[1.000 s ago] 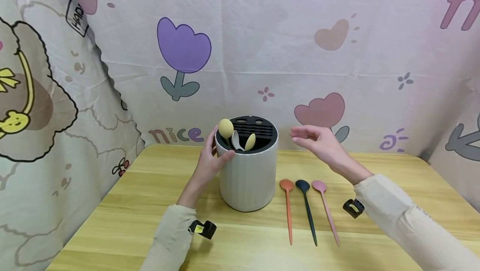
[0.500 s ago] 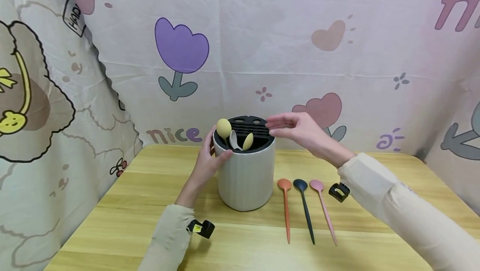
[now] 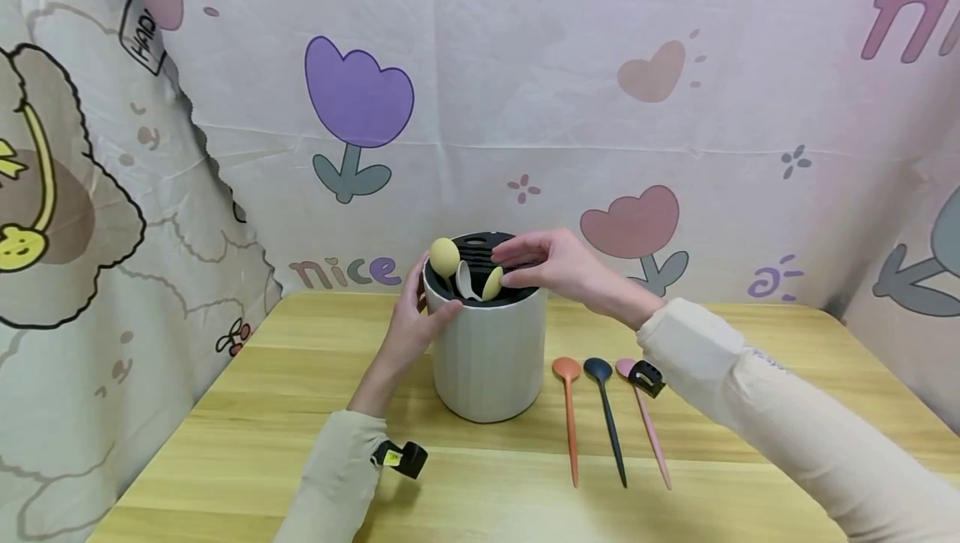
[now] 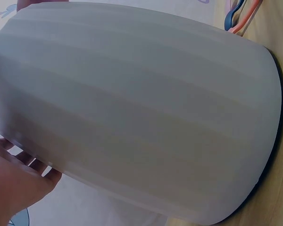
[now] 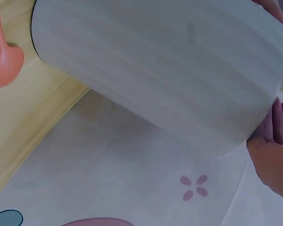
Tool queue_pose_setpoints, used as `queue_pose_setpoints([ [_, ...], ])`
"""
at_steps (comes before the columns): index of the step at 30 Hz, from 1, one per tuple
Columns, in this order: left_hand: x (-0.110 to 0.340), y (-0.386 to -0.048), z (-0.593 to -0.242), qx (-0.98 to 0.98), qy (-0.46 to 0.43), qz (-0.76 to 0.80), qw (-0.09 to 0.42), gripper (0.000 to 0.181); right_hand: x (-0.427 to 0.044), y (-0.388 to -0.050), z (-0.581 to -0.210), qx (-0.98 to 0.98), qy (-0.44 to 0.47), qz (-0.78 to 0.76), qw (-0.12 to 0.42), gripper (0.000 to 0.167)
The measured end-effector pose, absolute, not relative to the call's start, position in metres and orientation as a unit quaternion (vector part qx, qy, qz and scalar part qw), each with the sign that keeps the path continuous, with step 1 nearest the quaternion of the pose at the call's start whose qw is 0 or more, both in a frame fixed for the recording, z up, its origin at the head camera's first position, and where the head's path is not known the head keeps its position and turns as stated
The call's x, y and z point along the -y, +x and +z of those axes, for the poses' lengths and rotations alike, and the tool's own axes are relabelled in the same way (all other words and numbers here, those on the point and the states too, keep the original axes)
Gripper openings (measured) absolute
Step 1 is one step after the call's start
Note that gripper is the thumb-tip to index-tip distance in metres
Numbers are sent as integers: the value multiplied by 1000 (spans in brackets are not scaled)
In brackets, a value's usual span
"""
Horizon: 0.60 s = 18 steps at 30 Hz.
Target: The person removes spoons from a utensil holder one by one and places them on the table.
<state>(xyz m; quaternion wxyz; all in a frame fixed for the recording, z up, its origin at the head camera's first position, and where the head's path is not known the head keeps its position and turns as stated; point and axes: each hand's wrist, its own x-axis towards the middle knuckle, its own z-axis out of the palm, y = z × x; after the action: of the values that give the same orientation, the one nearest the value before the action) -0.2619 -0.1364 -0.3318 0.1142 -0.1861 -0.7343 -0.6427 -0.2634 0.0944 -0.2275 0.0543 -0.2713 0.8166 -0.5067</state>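
Observation:
In the head view a white ribbed utensil holder [image 3: 487,364] with a black slotted top [image 3: 480,253] stands upright on the table. My left hand [image 3: 407,328] grips its upper left side, thumb in front and fingers round the back. Out of the front opening rise a round yellow utensil head [image 3: 444,258], a pale grey spoon [image 3: 464,281] and a smaller yellow spoon [image 3: 492,284]. My right hand [image 3: 566,270] reaches over the holder's right rim, thumb tip at the smaller yellow spoon, fingers extended above and behind it. Whether they touch the spoon is unclear.
Right of the holder, an orange spoon [image 3: 571,422], a dark blue spoon [image 3: 611,422] and a pink spoon [image 3: 654,434] lie side by side on the wooden table [image 3: 300,418]. The right wrist camera partly covers the pink one. Behind hangs a printed cloth [image 3: 487,67].
My right hand has moved left from beside the holder to over its top, reaching the smaller yellow spoon. My left hand keeps its grip, and the holder and loose spoons stay put.

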Motion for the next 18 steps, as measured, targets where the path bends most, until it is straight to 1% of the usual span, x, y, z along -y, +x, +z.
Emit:
queue_pose_setpoints([
  [3,137,-262,-332,735,-184,-643,111,114,-90,-263,-229,-819,-271,-502,55,38],
  [10,137,-262,-332,742,-179,-637,107,108,-84,-262,-230,-829,-269,-488,38,31],
  [18,137,-262,-332,736,-188,-641,112,107,-82,-262,-231,-833,-275,-480,25,18],
])
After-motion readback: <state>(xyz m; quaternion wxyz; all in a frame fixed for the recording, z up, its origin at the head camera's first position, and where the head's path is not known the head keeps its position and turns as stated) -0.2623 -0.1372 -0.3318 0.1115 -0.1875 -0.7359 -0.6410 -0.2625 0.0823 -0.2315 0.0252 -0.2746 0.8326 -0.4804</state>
